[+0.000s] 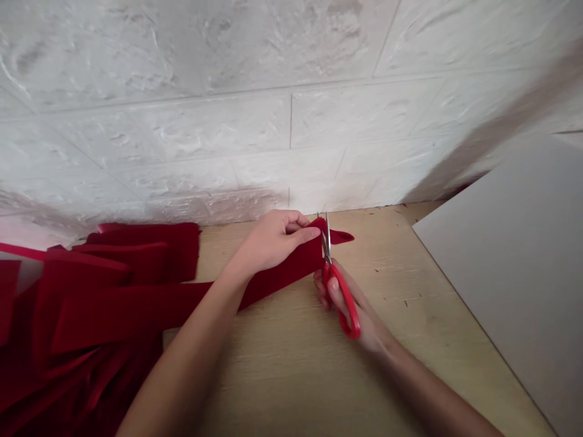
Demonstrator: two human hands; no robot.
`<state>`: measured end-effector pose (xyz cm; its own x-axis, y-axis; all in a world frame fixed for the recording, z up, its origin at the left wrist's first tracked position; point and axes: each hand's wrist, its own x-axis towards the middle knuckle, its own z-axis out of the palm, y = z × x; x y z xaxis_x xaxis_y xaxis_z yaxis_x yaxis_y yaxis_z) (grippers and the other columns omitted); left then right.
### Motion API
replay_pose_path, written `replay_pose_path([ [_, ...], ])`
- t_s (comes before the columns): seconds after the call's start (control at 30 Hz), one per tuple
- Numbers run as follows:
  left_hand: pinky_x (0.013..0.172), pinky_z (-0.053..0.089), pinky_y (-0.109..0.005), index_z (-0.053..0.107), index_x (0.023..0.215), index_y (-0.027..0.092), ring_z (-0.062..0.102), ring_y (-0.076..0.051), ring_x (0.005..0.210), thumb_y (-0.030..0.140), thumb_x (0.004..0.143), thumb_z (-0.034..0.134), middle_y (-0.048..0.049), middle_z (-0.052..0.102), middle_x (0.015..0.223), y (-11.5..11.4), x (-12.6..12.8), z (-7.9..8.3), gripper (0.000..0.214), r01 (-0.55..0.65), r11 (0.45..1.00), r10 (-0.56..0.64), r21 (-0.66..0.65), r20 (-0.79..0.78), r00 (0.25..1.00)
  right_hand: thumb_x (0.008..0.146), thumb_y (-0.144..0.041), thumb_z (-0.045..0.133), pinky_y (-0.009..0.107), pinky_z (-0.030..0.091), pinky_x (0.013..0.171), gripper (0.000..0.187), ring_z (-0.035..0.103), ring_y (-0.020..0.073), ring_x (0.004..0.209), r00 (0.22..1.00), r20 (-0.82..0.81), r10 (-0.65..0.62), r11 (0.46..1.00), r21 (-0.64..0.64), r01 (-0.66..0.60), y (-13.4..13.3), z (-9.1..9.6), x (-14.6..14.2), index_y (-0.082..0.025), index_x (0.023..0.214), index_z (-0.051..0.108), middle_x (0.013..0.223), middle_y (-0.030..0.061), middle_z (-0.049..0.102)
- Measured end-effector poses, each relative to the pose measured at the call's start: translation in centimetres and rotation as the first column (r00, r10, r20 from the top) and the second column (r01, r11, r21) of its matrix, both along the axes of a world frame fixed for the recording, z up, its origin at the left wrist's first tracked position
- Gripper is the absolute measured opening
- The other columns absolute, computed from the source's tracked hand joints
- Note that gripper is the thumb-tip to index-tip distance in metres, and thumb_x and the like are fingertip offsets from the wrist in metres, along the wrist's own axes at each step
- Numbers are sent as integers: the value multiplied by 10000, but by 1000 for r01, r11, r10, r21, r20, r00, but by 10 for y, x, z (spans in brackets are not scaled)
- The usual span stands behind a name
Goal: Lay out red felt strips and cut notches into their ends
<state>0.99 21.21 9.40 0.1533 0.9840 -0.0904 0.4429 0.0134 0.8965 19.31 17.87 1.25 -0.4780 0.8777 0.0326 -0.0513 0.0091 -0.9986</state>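
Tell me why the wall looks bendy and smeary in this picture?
In the head view, the white brick-textured wall bends toward the edges, as through a wide lens; a blurry brown smear streaks its right side; the red-handled steel scissors and dark red fabric strip look fairly sharp under soft, even light.

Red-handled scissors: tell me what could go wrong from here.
The left hand pinches the red fabric strip right beside the red-handled scissors, so a slip could nick its fingers. The strip also trails off to a loose pile, whose drag might pull it and skew the cut.
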Motion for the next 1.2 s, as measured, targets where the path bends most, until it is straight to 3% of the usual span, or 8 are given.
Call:
replay_pose_path([
  [0.3, 645, 436, -226, 745, 999, 193, 632, -108, 679, 370, 914, 642, 3, 786, 891, 2, 0, 1, 222, 12, 1000, -12, -9, -7, 1000, 922, -734, 478, 304, 312, 574, 511, 372, 130, 647, 999, 39, 23, 1000, -10, -23, 1, -3, 0, -228, 870, 423, 800, -13, 433],
  [0.83, 613, 456, -238, 748, 954, 188, 672, -141, 695, 385, 910, 633, -28, 780, 878, 2, 3, -5, 233, 17, 1000, -17, -14, 17, 1000, 918, -715, 512, 289, 346, 527, 485, 401, 134, 584, 998, 60, -29, 1000, -6, 29, 4, 0, -5, -237, 859, 451, 672, -32, 413],
  [1.2, 613, 465, -231, 744, 969, 173, 681, -136, 713, 346, 916, 628, -28, 781, 889, 3, 6, -7, 215, 12, 1000, -12, 2, 25, 1000, 912, -676, 560, 290, 242, 470, 459, 256, 106, 491, 999, -6, -37, 994, -102, 36, 4, -8, -6, -249, 805, 431, 613, -69, 313],
])
